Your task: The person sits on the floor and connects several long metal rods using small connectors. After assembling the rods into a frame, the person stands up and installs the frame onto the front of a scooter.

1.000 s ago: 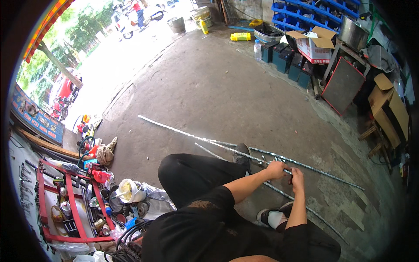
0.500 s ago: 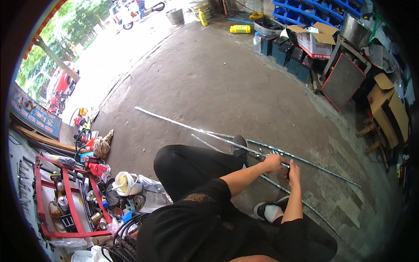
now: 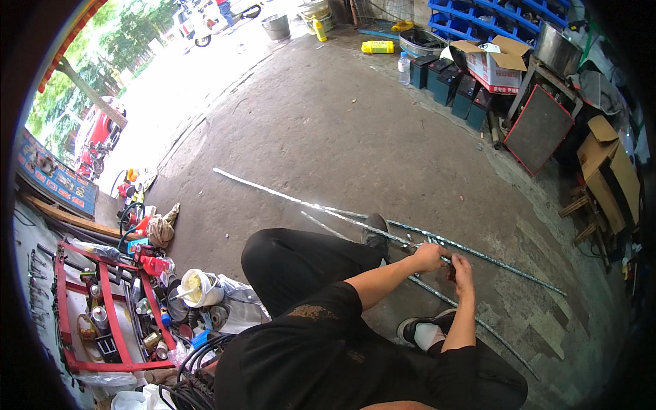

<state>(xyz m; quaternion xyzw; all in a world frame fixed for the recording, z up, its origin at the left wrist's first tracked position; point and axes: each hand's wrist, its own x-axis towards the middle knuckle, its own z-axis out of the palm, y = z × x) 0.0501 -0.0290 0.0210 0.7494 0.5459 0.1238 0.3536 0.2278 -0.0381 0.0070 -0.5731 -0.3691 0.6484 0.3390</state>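
Left hand, right of centre, fist closed round the long rod — straight, rough, speckled whitish, running from mid-left of the frame down into the grip. Right hand just beside it, fingers curled on a small dark piece; mostly covered, can't tell its kind. Second rod lies on the floor, same mottled grey-white skin, running toward the right edge; third rod slants to lower right, passing near the shoe. Floor is grey-brown concrete, gritty, with paler rectangular patches at lower right. Containers: white plastic bucket lower left, pale yellow stuff and a whitish stick in it. Red metal frame beside it, bar-built, cans and bottles among the bars. Upper right — open cardboard box with white stuff showing at the top, blue plastic bins in rows with contents too small to read, oval metal tub holding dark things, round steel pot, inside not visible. Dark boxy batteries line up below the box.
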